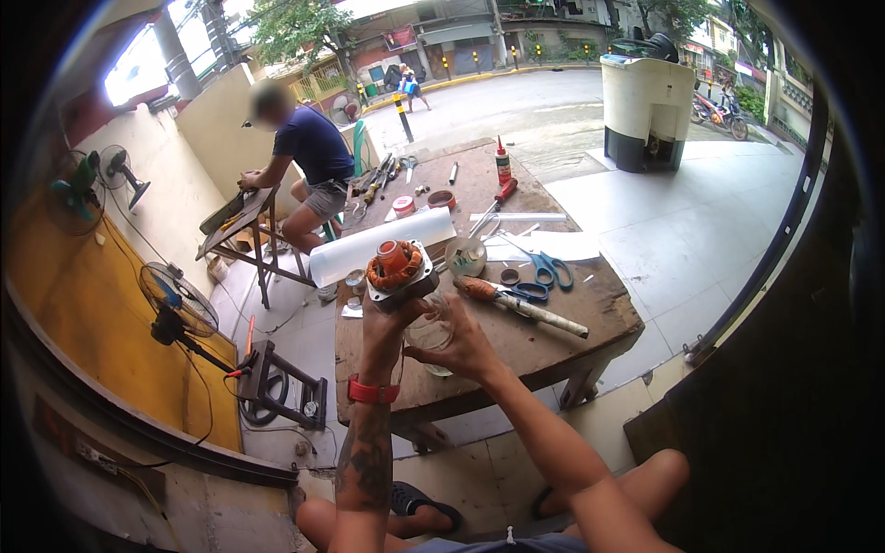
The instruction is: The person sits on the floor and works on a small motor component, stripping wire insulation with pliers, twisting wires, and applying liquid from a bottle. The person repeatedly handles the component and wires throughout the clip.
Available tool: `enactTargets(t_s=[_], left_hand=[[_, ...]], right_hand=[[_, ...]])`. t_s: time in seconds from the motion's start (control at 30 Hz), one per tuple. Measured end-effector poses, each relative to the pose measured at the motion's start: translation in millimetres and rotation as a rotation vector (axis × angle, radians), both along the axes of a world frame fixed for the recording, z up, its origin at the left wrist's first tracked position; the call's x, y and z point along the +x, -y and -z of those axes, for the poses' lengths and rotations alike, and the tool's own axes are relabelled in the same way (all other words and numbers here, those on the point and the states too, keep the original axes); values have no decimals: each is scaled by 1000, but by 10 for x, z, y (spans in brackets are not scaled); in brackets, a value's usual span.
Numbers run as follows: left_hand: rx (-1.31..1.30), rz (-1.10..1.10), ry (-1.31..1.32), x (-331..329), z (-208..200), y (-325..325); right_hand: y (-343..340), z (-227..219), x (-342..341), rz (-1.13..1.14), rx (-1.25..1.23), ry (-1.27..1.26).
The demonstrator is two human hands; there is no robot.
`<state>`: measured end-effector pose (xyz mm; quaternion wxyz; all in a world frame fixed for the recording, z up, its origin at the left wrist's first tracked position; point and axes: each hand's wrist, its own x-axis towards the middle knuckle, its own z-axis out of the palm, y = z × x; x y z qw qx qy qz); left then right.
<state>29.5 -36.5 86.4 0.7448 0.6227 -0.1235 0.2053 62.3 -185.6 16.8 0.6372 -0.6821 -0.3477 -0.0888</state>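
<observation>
The left hand (392, 321) grasps one motor stator (404, 274) with copper windings, raised over the near left part of one wooden table (599, 304); the right hand (466, 346) curls its fingers around one clear jar (430, 334) just beside it. The table bears one pair of blue-handled scissors (556, 274), one red bottle (502, 168), one red-handled screwdriver (506, 190) and one white roll (380, 245)

Left fingers (407, 314) — holding a wound stator (396, 276)

A head-worn fisheye camera looks down, close, across a brown wooden table (604, 300) from near edge to far.
</observation>
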Motion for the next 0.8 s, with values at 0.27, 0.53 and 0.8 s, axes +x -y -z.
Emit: enactTargets(t_s=[0.27,0.53,0.8], left_hand=[[188,19,-160,63,-77,-212],[930,-516,-160,-204,-827,185],[913,-272,73,-67,-1031,-25]], right_hand=[[-61,236,35,83,37,65],[-463,227,-530,688,-118,145],[1046,356,218,735,-1003,197]])
